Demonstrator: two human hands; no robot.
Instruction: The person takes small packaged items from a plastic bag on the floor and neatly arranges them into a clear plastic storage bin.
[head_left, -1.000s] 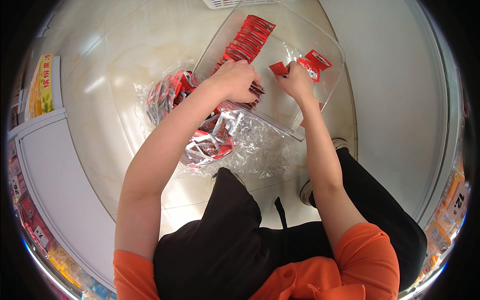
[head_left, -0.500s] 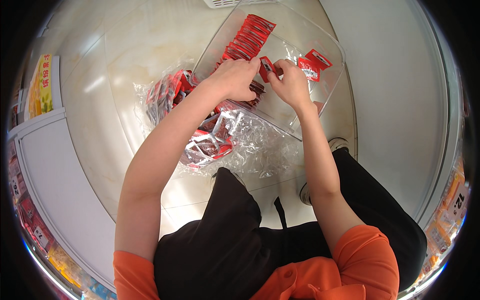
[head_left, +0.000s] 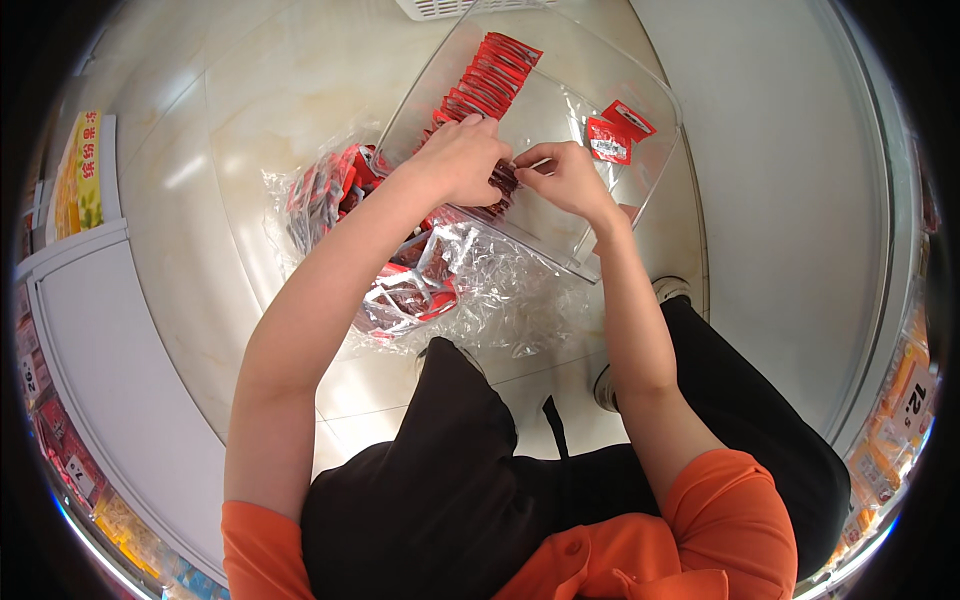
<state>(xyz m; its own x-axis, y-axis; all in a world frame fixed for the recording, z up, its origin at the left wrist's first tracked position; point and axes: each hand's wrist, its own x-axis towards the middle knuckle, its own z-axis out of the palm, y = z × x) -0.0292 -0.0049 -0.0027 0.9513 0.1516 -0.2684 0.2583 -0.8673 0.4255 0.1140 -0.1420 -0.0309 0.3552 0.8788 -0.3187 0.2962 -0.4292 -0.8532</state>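
Note:
A row of small red packets [head_left: 492, 78] stands on edge inside a clear plastic bin [head_left: 420, 85]. My left hand [head_left: 462, 162] curves over the row's near part, its fingers bent round the packets and partly hidden. Dark reddish-brown packet faces [head_left: 503, 188] show beneath it. My right hand [head_left: 568, 182] is just right of the row, thumb and forefinger pinched at its edge. Whatever is between those fingertips is too small to make out. Two loose red packets [head_left: 609, 141] lie flat at the bin's right side.
A clear bag [head_left: 410, 295] of red packets lies on the tiled floor beside the bin, partly under its near edge. A white basket [head_left: 435, 8] sits at the far edge. White cabinets [head_left: 135, 370] flank the left; a pale panel [head_left: 775, 200] rises on the right.
My right hand has moved left to the row. The red packet it held upright between its fingers no longer shows apart from the row. My left hand stays over the packets.

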